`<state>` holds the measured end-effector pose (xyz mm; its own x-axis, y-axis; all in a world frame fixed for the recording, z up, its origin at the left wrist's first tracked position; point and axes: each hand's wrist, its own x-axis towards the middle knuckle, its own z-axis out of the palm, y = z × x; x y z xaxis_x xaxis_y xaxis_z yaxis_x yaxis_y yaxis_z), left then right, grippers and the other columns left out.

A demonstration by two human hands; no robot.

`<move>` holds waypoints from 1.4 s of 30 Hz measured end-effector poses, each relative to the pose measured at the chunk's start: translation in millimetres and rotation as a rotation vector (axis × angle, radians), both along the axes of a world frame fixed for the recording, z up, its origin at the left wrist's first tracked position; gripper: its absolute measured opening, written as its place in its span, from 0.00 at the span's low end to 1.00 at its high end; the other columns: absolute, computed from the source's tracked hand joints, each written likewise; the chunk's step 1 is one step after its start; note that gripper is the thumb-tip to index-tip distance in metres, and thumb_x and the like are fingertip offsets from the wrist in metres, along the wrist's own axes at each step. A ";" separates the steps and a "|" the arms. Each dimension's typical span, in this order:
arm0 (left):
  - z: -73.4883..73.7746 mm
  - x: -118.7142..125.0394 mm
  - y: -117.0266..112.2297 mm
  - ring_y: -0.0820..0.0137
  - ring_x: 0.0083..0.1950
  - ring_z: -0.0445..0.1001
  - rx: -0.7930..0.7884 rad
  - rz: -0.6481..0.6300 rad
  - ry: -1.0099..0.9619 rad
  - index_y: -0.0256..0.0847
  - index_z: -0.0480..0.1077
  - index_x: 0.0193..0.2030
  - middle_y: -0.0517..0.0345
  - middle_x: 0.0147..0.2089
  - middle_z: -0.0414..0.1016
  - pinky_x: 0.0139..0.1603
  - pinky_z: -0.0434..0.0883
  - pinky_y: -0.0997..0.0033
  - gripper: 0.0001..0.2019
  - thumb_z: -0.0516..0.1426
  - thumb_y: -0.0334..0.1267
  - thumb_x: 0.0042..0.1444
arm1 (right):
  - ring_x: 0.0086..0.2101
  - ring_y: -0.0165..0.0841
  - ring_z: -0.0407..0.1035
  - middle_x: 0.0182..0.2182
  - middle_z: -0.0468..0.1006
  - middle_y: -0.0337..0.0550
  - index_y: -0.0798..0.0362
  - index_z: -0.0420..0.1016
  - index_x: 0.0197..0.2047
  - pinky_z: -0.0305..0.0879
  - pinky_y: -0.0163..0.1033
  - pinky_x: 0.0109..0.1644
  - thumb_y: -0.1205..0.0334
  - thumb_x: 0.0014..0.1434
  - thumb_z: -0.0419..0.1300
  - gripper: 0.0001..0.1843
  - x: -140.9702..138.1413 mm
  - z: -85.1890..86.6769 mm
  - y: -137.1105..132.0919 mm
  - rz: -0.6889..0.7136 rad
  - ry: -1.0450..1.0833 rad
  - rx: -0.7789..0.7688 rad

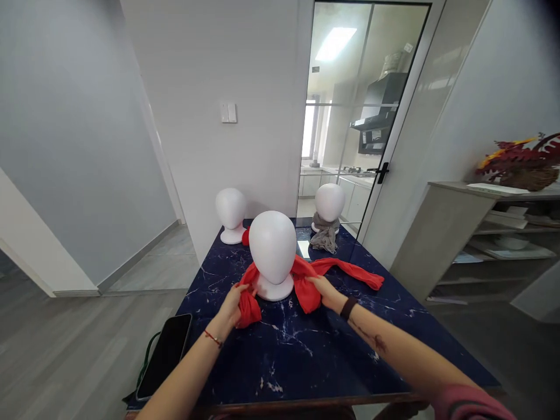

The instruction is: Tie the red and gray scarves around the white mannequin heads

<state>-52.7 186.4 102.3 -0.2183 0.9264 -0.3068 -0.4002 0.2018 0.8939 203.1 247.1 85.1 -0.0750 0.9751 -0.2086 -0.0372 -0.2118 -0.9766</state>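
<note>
A white mannequin head (273, 245) stands upright on its round base in the middle of the dark blue marbled table (289, 356). Behind and around its neck runs a red scarf (308, 294), with an end hanging forward on each side. My left hand (233, 303) is closed on the scarf to the left of the base. On the other side, my right hand (326, 291) grips the scarf just right of the neck. A further stretch of red cloth (354, 271) trails across the table to the right.
Two more white heads stand at the back: a left head (230, 210) beside some red cloth, and a right head (329, 203) wearing a grey scarf (324, 238). A black phone-like device (165, 353) lies at the left front edge. Shelves (494, 245) stand at right.
</note>
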 end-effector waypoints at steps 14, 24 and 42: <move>-37.3 41.0 14.4 0.55 0.60 0.62 0.200 0.136 0.807 0.37 0.61 0.46 0.44 0.53 0.64 0.59 0.61 0.56 0.22 0.62 0.42 0.46 | 0.52 0.41 0.63 0.50 0.66 0.53 0.56 0.64 0.48 0.60 0.46 0.57 0.71 0.49 0.52 0.21 -44.4 -31.2 -43.3 -0.127 -0.621 0.611; -31.0 52.1 13.9 0.51 0.50 0.73 0.119 0.041 1.209 0.39 0.50 0.62 0.41 0.58 0.66 0.40 0.68 0.61 0.35 0.55 0.53 0.53 | 0.41 0.41 0.71 0.40 0.75 0.49 0.54 0.61 0.44 0.63 0.40 0.42 0.66 0.51 0.57 0.16 -63.9 -25.0 -54.5 0.267 -0.898 0.570; -8.2 52.5 -11.5 0.56 0.45 0.75 0.153 -0.075 1.228 0.45 0.58 0.59 0.48 0.49 0.75 0.38 0.65 0.66 0.30 0.54 0.56 0.53 | 0.35 0.36 0.68 0.36 0.72 0.43 0.54 0.61 0.49 0.64 0.39 0.40 0.69 0.51 0.55 0.20 -81.7 3.9 -125.4 0.423 -0.435 0.620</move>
